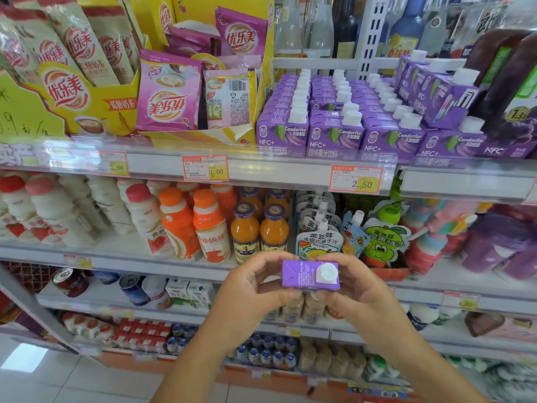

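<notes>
I hold a small purple juice carton (305, 276) with a white screw cap in front of the shop shelves, its top facing me. My left hand (252, 289) grips its left end, fingers curled over the top and thumb underneath. On the other end my right hand (363, 289) grips it the same way. Rows of the same purple cartons (337, 126) stand on the upper shelf, above a 2.50 price tag (356, 180).
Yellow display boxes of milk-tea sachets (171, 91) fill the upper shelf's left. Below stand white and orange drink bottles (180, 222), glass juice bottles (260, 228) and spouted pouches (319, 237). Lower shelves hold cans and small bottles. Tiled floor (43, 376) lies at bottom left.
</notes>
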`<state>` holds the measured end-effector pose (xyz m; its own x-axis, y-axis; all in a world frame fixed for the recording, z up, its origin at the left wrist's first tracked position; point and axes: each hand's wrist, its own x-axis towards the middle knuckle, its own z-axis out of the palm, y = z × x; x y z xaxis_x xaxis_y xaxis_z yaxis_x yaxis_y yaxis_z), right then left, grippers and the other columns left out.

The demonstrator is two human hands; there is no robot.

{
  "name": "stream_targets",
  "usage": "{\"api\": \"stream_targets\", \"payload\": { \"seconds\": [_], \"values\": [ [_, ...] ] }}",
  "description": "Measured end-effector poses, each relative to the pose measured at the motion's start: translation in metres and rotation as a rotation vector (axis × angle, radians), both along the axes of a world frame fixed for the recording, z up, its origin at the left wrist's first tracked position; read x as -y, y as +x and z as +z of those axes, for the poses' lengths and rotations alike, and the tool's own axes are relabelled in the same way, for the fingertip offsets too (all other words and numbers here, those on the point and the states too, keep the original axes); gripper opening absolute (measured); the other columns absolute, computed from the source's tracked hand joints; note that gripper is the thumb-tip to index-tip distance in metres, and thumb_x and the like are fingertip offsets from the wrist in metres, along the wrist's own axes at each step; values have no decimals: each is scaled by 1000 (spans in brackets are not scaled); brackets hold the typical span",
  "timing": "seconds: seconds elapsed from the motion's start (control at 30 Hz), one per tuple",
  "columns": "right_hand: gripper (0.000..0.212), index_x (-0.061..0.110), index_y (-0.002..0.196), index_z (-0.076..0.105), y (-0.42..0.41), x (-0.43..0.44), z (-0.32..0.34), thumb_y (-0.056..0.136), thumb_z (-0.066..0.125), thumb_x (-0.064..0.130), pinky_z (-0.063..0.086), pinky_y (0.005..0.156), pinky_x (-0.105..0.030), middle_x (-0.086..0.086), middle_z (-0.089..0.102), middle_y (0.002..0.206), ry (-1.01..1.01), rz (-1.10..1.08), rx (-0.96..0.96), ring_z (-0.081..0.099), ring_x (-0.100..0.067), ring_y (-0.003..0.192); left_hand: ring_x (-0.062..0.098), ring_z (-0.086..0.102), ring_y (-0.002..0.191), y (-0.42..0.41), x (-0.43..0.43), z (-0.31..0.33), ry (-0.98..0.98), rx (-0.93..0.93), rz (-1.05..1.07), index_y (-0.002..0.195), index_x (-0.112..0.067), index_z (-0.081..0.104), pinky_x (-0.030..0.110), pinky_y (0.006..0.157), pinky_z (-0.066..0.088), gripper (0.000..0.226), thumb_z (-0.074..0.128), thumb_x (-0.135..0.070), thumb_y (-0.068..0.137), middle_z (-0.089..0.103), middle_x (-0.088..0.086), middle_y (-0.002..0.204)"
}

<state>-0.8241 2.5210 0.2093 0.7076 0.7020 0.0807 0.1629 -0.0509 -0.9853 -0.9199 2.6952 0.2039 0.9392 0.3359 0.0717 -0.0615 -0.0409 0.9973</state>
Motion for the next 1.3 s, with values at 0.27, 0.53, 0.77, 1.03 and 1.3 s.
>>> {"api": "stream_targets", "payload": {
  "seconds": [0.27, 0.53, 0.77, 1.03, 1.3],
  "values": [
    [21, 38, 101, 70, 26, 5, 50, 81, 65, 34, 54, 73, -20, 12, 72, 93, -132, -16, 194, 68, -8, 87, 1, 67, 99, 9, 2, 22, 262, 53, 79, 114, -38, 63, 21, 83, 54, 37, 70, -39, 78, 72, -20, 106],
    [23, 37, 98, 69, 66, -2, 171, 76, 67, 40, 49, 75, -10, 21, 72, 88, -219, -52, 560, 66, 5, 80, -18, 50, 112, 59, -23, 107, 662, 330, 177, 122, -56, 50, 0, 92, 36, 39, 59, -63, 85, 58, -36, 116],
    [19, 38, 109, 64, 122, -32, 233, 92, 63, 30, 44, 69, -9, 18, 68, 102, -245, -286, 804, 62, 5, 88, 11, 51, 125, 116, -79, 146, 1239, 366, 296, 130, -26, 62, 41, 106, 41, 67, 35, -72, 89, 61, -9, 134],
    [25, 23, 118, 66, 172, -74, 221, 93, 64, 24, 54, 80, -44, 1, 65, 113, -468, -271, 713, 65, -32, 103, 14, 65, 112, 125, -91, 130, 1364, 382, 393, 121, -33, 68, 39, 88, 53, 51, 36, -61, 93, 72, -10, 115],
    [13, 29, 103, 68, 192, -77, 229, 90, 68, 27, 44, 66, -22, 15, 63, 88, -542, -198, 707, 64, -6, 73, 11, 64, 113, 127, -96, 129, 1389, 365, 330, 124, -31, 66, 33, 91, 49, 53, 35, -62, 94, 70, -12, 117]
  ]
}}
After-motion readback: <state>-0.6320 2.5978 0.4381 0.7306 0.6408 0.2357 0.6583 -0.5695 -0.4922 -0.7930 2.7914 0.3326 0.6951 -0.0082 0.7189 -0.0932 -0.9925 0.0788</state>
